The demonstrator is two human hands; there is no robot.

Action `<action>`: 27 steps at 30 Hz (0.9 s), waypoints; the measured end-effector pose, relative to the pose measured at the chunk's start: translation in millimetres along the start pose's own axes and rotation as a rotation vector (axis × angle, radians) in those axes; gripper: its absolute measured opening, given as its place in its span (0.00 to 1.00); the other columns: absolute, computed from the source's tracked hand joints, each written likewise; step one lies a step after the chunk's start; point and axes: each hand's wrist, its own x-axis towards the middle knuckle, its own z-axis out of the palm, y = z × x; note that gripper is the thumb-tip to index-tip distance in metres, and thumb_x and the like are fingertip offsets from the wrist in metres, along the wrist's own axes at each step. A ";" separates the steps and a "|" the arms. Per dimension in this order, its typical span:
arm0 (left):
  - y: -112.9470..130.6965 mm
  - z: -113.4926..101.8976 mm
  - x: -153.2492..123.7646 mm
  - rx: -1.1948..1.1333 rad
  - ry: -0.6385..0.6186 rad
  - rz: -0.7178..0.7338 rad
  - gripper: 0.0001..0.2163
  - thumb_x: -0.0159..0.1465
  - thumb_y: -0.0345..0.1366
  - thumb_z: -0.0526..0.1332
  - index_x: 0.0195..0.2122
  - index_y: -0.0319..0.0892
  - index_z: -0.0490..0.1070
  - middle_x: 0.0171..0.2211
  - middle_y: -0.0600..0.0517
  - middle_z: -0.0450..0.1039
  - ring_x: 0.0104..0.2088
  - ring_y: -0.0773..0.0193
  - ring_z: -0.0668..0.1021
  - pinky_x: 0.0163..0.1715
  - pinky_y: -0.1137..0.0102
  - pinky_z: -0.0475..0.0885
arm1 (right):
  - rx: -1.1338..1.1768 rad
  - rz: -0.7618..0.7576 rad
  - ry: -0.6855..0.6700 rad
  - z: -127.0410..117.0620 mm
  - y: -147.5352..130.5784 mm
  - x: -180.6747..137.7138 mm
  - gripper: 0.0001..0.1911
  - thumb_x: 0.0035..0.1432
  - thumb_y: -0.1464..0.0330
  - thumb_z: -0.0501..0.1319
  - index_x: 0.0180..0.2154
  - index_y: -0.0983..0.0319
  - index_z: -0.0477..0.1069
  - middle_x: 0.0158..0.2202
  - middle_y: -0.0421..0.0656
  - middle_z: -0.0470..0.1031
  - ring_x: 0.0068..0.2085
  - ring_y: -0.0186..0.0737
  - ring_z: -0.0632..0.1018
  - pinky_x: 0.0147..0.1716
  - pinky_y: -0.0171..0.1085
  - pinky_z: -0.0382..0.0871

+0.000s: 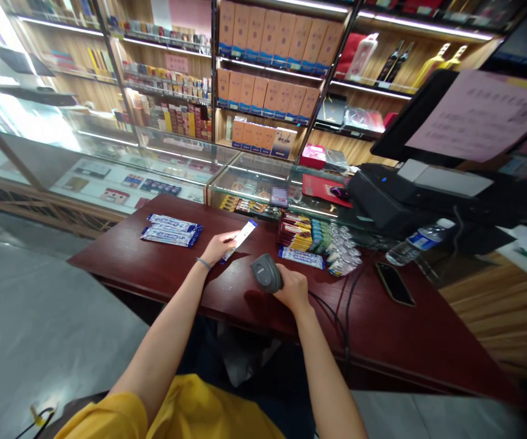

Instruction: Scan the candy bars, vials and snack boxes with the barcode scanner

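Note:
In my left hand is a slim white packet with blue ends, tilted up from the counter. My right hand grips a dark grey barcode scanner by its handle, its head turned toward the packet. A pile of similar blue and white packets lies on the counter left of my left hand. One more such packet lies beyond my right hand, in front of rows of small brown, yellow and green packs and clear wrapped items.
A water bottle, a phone and the black cable occupy the counter's right side. Behind stand a monitor with a pink sheet, a black printer-like machine and glass display cases.

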 end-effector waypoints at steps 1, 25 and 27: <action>0.7 0.2 -0.3 0.010 -0.001 0.008 0.16 0.53 0.30 0.68 0.44 0.43 0.81 0.48 0.48 0.80 0.53 0.50 0.78 0.60 0.59 0.68 | 0.004 0.003 -0.004 -0.1 0.1 -0.1 0.21 0.49 0.65 0.61 0.46 0.63 0.74 0.30 0.46 0.81 0.31 0.45 0.80 0.31 0.35 0.66; 9.9 92.7 9.2 0.013 -0.117 0.163 0.17 0.53 0.27 0.67 0.44 0.49 0.81 0.49 0.50 0.79 0.54 0.53 0.75 0.64 0.58 0.62 | -0.018 0.214 0.140 -46.9 59.3 -43.7 0.25 0.51 0.61 0.63 0.50 0.63 0.72 0.30 0.44 0.81 0.29 0.45 0.81 0.30 0.36 0.71; 5.7 118.1 13.0 0.067 -0.231 0.223 0.18 0.53 0.25 0.66 0.44 0.49 0.81 0.48 0.48 0.78 0.54 0.52 0.75 0.64 0.57 0.61 | -0.029 0.249 0.156 -55.1 70.0 -54.0 0.24 0.51 0.60 0.62 0.50 0.63 0.72 0.30 0.45 0.81 0.29 0.46 0.82 0.30 0.37 0.71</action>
